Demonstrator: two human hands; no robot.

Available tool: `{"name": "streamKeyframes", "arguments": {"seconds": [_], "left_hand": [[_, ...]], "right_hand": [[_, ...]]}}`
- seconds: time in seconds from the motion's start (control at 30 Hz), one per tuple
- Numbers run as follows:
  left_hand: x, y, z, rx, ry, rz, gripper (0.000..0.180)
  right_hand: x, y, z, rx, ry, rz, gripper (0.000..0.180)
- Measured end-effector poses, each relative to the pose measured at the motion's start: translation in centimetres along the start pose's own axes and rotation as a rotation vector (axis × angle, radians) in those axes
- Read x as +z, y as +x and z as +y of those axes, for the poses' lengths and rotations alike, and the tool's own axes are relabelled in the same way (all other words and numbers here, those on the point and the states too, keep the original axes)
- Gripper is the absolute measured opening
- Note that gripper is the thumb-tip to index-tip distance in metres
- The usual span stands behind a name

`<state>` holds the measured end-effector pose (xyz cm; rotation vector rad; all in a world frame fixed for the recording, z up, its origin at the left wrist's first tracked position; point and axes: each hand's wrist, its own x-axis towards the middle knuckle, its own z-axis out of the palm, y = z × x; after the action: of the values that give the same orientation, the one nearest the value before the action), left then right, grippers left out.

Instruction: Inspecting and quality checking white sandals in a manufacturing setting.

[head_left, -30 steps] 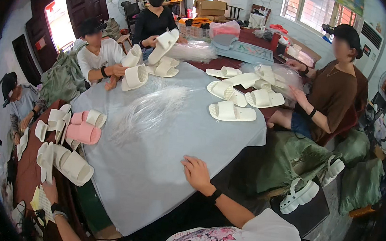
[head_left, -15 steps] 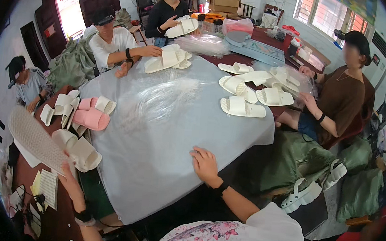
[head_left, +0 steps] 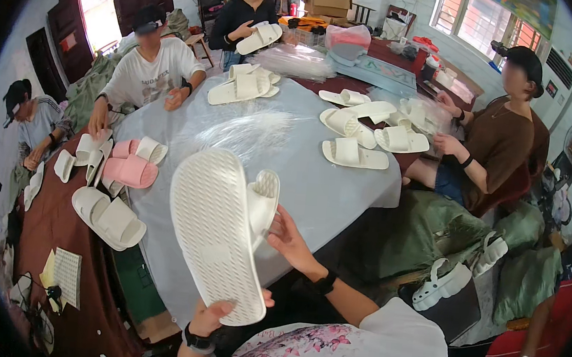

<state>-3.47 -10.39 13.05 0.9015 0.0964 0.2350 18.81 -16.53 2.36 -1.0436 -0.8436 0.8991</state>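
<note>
Slipper: I see a white slipper [head_left: 221, 231] held up in front of me, above the near edge of the bench [head_left: 339, 197], ribbed sole facing the camera.
Long axis: it runs from upper left to lower right, one end toward the far left of the bench, the other end down at my chest; I cannot tell heel from toe.
Strap: it shows past the right edge, near the top.
Left hand [head_left: 214, 316]: closed on the slipper's lower end, thumb over the sole.
Right hand [head_left: 292, 241]: fingers half open, touching the strap side.
Around: pink slippers [head_left: 129, 168] at left; white pairs [head_left: 355, 154] across the bench, where other people sit.
</note>
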Motion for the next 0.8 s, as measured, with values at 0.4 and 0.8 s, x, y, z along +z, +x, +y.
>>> {"name": "streamKeyframes", "arguments": {"seconds": [0.4, 0.8], "left_hand": [[0.3, -0.2, -0.9, -0.088, 0.196, -0.073, 0.044], [-2.2, 3.8, -8.0, 0.183, 1.38, 0.303, 0.053]], "right_hand": [[4.7, -1.8, 3.9, 0.327, 0.211, -0.174, 0.072], [0.1, -1.4, 4.0, 0.117, -0.091, 0.365, 0.057]]}}
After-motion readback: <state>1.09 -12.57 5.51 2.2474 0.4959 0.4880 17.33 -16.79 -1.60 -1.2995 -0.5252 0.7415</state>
